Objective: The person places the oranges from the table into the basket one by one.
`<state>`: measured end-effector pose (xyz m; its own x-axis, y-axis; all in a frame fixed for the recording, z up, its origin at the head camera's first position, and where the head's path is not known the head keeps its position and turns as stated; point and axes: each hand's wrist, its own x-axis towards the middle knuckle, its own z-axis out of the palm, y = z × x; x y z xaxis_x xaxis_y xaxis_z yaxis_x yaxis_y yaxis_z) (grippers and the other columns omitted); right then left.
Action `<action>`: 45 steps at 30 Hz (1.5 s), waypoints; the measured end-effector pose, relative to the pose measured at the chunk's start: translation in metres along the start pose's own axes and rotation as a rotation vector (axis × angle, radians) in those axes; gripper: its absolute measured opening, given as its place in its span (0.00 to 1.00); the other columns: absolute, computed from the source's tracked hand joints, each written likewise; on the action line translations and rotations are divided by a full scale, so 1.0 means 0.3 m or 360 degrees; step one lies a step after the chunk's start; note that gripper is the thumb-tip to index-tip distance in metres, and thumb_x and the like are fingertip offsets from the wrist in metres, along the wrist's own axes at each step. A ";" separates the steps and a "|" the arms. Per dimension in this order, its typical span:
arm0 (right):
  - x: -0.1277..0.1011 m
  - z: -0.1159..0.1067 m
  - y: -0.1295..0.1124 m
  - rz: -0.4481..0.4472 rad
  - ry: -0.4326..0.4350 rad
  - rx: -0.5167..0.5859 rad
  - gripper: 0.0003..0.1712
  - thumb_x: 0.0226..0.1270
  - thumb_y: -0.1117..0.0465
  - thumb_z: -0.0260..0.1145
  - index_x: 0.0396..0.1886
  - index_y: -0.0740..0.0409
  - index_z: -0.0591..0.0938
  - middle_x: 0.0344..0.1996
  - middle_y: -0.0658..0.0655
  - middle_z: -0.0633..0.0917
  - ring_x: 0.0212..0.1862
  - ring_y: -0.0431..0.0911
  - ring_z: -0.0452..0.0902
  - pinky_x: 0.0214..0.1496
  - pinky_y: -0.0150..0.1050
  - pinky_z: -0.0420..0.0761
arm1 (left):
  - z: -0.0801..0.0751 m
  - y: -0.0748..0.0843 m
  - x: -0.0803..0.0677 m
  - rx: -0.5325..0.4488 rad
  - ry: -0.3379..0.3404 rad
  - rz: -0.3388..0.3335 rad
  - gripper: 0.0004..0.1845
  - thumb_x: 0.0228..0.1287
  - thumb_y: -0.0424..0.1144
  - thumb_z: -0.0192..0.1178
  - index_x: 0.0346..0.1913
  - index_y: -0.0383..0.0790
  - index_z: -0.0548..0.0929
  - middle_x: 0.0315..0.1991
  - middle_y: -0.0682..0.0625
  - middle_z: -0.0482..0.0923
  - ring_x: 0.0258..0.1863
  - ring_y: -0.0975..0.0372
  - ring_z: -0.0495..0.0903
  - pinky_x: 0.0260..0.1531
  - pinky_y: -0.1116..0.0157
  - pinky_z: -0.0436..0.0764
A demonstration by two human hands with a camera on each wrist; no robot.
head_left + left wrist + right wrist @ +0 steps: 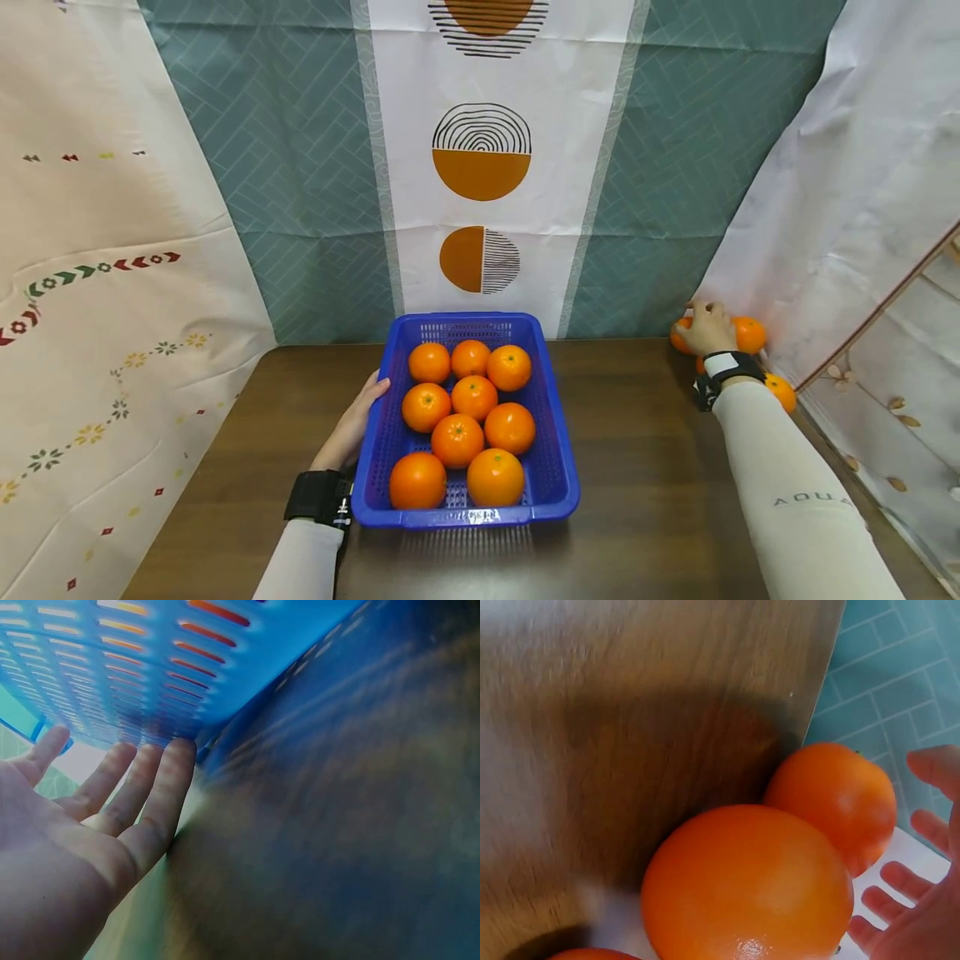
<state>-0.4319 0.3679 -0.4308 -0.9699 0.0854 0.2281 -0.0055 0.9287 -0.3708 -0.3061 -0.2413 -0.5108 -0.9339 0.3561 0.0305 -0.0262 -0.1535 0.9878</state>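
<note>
A blue basket (551, 467) sits at the lower centre of the head view on a dark wooden tabletop (645, 467), its slotted walls enclosing nine oranges (474, 397) packed in rows. The left hand (352, 425) lies against the basket's left wall, in the lower left-centre of the frame; its fingers (161, 791) are straight and close together, with the tips touching the slotted wall, as the left wrist view shows. They grip nothing. A black wrist strap (318, 498) sits below that hand. The right hand (707, 327) is at the right edge of the tabletop, middle right of the frame, set over a small group of loose oranges (750, 335) that lie against the white cloth (847, 200) there. In the right wrist view, two of these oranges fill the centre, touching each other: a large near orange (746, 889) and a far orange (832, 799) above and to its right. The right fingers (904, 877) appear at the lower right of that view, spread wide and apart from the fruit, holding nothing. A patterned backdrop (480, 167) hangs behind the basket, at the top centre of the head view.
</note>
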 end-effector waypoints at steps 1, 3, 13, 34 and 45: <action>0.003 0.005 0.002 0.0006 -0.0022 -0.0003 0.33 0.71 0.56 0.62 0.69 0.71 0.66 0.63 0.86 0.61 0.62 0.81 0.58 0.65 0.73 0.59 | -0.002 -0.001 -0.005 0.0004 -0.0002 -0.0007 0.33 0.86 0.56 0.35 0.84 0.52 0.41 0.78 0.33 0.53 0.60 0.54 0.79 0.56 0.49 0.82; 0.011 0.012 0.009 0.0008 -0.0062 -0.0032 0.35 0.71 0.56 0.63 0.69 0.71 0.66 0.62 0.85 0.61 0.64 0.80 0.58 0.66 0.72 0.58 | -0.003 -0.002 -0.010 0.0006 -0.0012 -0.0013 0.33 0.86 0.56 0.35 0.84 0.53 0.41 0.79 0.33 0.52 0.60 0.53 0.78 0.57 0.48 0.81; 0.091 0.050 0.074 -0.0047 -0.0287 -0.0244 0.44 0.66 0.49 0.68 0.71 0.72 0.64 0.59 0.87 0.65 0.63 0.80 0.57 0.67 0.73 0.51 | -0.004 -0.001 -0.006 -0.0020 -0.0025 0.0027 0.32 0.87 0.54 0.34 0.84 0.52 0.42 0.78 0.32 0.52 0.59 0.56 0.79 0.56 0.52 0.82; 0.083 0.080 0.030 -0.0049 -0.0440 -0.0341 0.41 0.63 0.63 0.71 0.67 0.73 0.60 0.55 0.87 0.62 0.58 0.82 0.61 0.61 0.74 0.66 | -0.010 -0.011 0.001 -0.0042 0.0011 -0.0017 0.31 0.86 0.53 0.35 0.84 0.54 0.43 0.78 0.33 0.54 0.58 0.54 0.78 0.54 0.51 0.82; 0.061 0.080 -0.013 -0.0053 -0.0354 -0.0306 0.37 0.59 0.67 0.70 0.63 0.72 0.61 0.52 0.85 0.62 0.57 0.81 0.60 0.56 0.73 0.69 | -0.013 -0.014 0.002 0.0001 0.0019 0.0009 0.31 0.86 0.53 0.35 0.84 0.53 0.44 0.77 0.33 0.54 0.59 0.54 0.78 0.55 0.53 0.82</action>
<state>-0.4557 0.3571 -0.4468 -0.9996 -0.0080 0.0266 -0.0128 0.9828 -0.1843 -0.3078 -0.2440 -0.5156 -0.9383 0.3440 0.0344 -0.0205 -0.1546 0.9878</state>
